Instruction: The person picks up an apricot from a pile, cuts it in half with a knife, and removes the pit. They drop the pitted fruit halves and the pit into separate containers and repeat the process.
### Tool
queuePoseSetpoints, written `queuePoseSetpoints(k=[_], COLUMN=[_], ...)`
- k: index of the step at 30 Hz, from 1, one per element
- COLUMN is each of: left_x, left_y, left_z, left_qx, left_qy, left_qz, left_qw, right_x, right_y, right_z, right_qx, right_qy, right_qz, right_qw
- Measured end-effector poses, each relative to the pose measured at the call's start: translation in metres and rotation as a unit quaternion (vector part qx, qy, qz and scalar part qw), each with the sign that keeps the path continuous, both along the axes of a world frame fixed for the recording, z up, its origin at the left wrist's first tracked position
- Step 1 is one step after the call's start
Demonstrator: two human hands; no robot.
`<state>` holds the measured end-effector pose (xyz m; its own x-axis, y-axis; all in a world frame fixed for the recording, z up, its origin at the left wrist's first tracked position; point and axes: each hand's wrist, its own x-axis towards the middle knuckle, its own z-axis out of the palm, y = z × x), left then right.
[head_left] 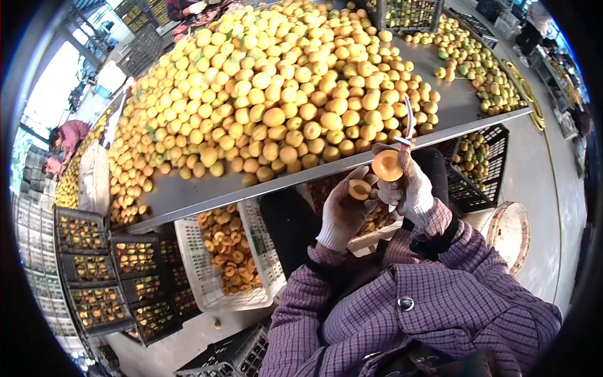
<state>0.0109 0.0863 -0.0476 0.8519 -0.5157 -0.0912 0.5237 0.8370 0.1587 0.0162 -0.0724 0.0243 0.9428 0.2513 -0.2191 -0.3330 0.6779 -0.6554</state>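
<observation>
Orange fruit halves [387, 165]: two, on my side of one table [173, 193]; probably light, soft, slippery where cut, best pinched by the skin.
My left hand [341, 210]: curled round one half.
My right hand [416, 187]: grasping the other, plus one blade [410, 119].
Whole fruit [270, 94]: heaped, more than I can count.

Whitish, brown-stained gloves [419, 196] cover the hands [342, 209], and the purple checked jacket [452, 295] has a shiny round button [406, 304]
</observation>
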Motion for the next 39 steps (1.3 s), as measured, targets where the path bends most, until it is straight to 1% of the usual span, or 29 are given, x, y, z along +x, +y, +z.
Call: queuePoseSetpoints(k=[1, 2, 3, 5, 6, 7, 8, 9, 10, 11, 13, 15, 16, 17, 20, 21, 22, 23, 25, 27, 28, 29, 31, 32, 33, 35, 37, 38, 39], left_x=[-0.004, -0.008, -0.01, -0.006, -0.01, -0.011, -0.006, 0.0, -0.004, -0.004, -0.007, -0.006, -0.008, -0.008, -0.012, -0.013, -0.016, -0.018, -0.02, -0.021, -0.022, -0.024, -0.024, -0.026, -0.025, -0.024, -0.019, -0.019, -0.02], left_y=[-0.002, -0.006, -0.012, -0.015, -0.008, -0.001, 0.007, 0.004, -0.001, -0.009, -0.003, -0.009, -0.017, -0.024, -0.039, -0.042, -0.045, -0.047, -0.052, -0.057, -0.053, -0.055, -0.064, -0.072, -0.072, -0.072, -0.068, -0.063, -0.059], left_z=[0.001, -0.011, -0.035, -0.067, 0.016, -0.001, -0.034, -0.027, -0.021, 0.027, 0.016, 0.013, 0.019, 0.028, 0.055, 0.054, 0.053, 0.051, 0.047, 0.044, 0.031, 0.029, 0.027, 0.046, 0.039, 0.053, 0.039, 0.03, 0.023], left_qx=[0.044, 0.064, 0.023, -0.071, -0.056, -0.014, 0.02, 0.049, 0.061, 0.114, 0.08, 0.092, 0.139, 0.137, 0.254, 0.257, 0.281, 0.305, 0.295, 0.364, 0.38, 0.383, 0.396, 0.431, 0.434, 0.438, 0.356, 0.318, 0.32], left_qy=[0.056, 0.067, 0.06, 0.034, 0.009, 0.026, -0.003, -0.032, 0.046, 0.226, 0.15, 0.103, 0.125, 0.122, 0.158, 0.157, 0.138, 0.119, 0.116, 0.109, 0.071, 0.068, 0.054, 0.022, 0.021, 0.048, 0.11, 0.102, 0.101], left_qz=[0.027, 0.036, 0.027, 0.004, -0.052, -0.024, -0.005, 0.014, 0.059, 0.083, 0.013, -0.048, -0.033, -0.042, -0.047, -0.051, -0.04, -0.028, -0.02, 0.014, -0.015, -0.02, 0.02, 0.058, 0.066, 0.038, 0.035, 0.009, 0.008], left_qw=[0.997, 0.995, 0.998, 0.997, 0.997, 0.999, 1.0, 0.998, 0.995, 0.964, 0.985, 0.989, 0.982, 0.982, 0.953, 0.952, 0.949, 0.944, 0.948, 0.925, 0.922, 0.921, 0.917, 0.9, 0.898, 0.897, 0.927, 0.943, 0.942], right_x=[0.001, 0.0, -0.001, -0.001, -0.002, 0.0, 0.004, 0.007, 0.008, 0.009, 0.014, 0.008, 0.005, 0.003, 0.0, 0.0, 0.0, -0.001, -0.004, -0.008, -0.009, -0.01, -0.015, -0.017, -0.019, -0.014, -0.008, -0.004, -0.001], right_y=[0.019, 0.048, 0.08, 0.128, 0.131, 0.135, 0.135, 0.121, 0.097, 0.072, 0.036, 0.017, 0.009, 0.001, -0.008, -0.007, -0.007, -0.009, -0.012, -0.01, -0.009, -0.009, -0.008, -0.011, -0.012, -0.013, -0.02, -0.021, -0.022], right_z=[0.009, 0.03, 0.049, 0.063, 0.053, 0.034, 0.022, 0.019, 0.019, 0.02, 0.003, 0.015, 0.014, 0.012, 0.013, 0.017, 0.018, 0.018, 0.017, 0.011, 0.011, 0.011, 0.012, 0.01, 0.009, 0.009, 0.009, 0.006, 0.003], right_qx=[-0.007, -0.047, -0.088, -0.122, -0.117, -0.174, -0.235, -0.196, -0.145, -0.096, -0.007, -0.007, 0.022, 0.052, 0.058, 0.072, 0.045, 0.049, 0.041, 0.044, 0.013, -0.019, -0.07, -0.107, -0.145, -0.01, 0.089, 0.097, 0.099], right_qy=[-0.033, -0.066, -0.102, -0.153, -0.154, -0.164, -0.174, -0.141, -0.118, -0.094, -0.117, -0.069, -0.091, -0.114, -0.113, -0.103, -0.104, -0.104, -0.082, -0.087, -0.088, -0.089, -0.11, -0.142, -0.172, -0.139, -0.088, -0.031, -0.031], right_qz=[0.059, 0.122, 0.179, 0.22, 0.219, 0.165, 0.108, 0.064, 0.052, 0.034, -0.009, -0.1, -0.109, -0.114, -0.143, -0.163, -0.187, -0.19, -0.181, -0.192, -0.199, -0.207, -0.215, -0.204, -0.194, -0.202, -0.213, -0.216, -0.218], right_qw=[0.998, 0.989, 0.975, 0.956, 0.956, 0.957, 0.95, 0.968, 0.981, 0.99, 0.993, 0.993, 0.99, 0.986, 0.982, 0.979, 0.976, 0.975, 0.979, 0.977, 0.976, 0.974, 0.968, 0.963, 0.955, 0.969, 0.969, 0.971, 0.97])
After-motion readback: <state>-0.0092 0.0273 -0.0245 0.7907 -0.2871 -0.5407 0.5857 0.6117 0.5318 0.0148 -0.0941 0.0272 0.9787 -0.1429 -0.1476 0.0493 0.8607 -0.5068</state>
